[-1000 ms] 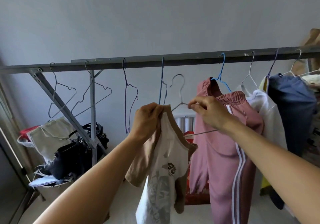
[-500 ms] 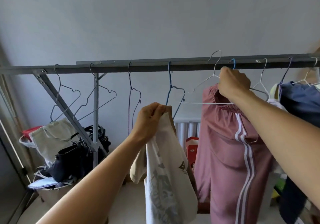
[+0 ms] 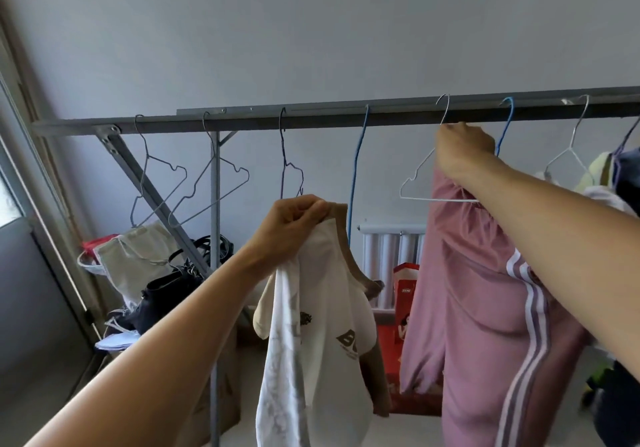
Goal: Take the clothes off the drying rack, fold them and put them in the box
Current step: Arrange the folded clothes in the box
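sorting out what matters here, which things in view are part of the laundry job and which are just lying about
Job: white t-shirt in left hand; white hanger in right hand; drying rack; pink trousers.

Lying about: black bag, radiator, red box.

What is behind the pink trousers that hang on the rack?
Behind the pink trousers, at their left edge, a white radiator and a red printed bag show. How far these reach to the right is covered by the cloth.

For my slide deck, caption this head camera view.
Left hand holds a white T-shirt while right hand hangs the empty hanger.
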